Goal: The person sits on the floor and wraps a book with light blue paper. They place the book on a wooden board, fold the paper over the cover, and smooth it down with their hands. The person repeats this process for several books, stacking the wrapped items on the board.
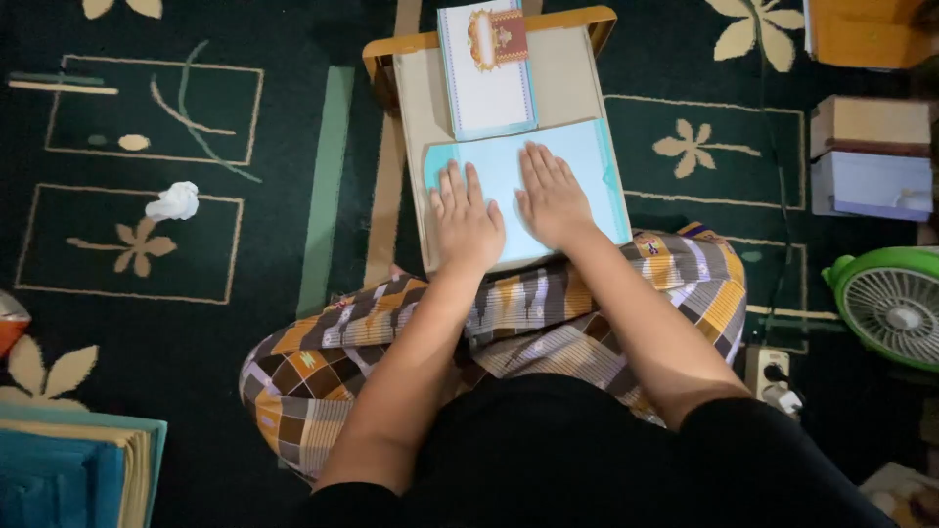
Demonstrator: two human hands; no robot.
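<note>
light-blue sheet (587,166) on the small wooden desk (577,78), its middle hidden beneath 2 flat palms; left hand (466,220) and right hand (550,194) press it, fingers extended, slightly spread, gripping nothing.

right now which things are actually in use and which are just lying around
In use: left hand and right hand flat on light blue sheet, small wooden table, decorated card.
Lying about: crumpled tissue, green fan, stacked boxes.

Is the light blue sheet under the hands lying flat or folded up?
Flat: the light blue sheet lies spread on the board, with left hand and right hand pressed palm-down on it.
</note>
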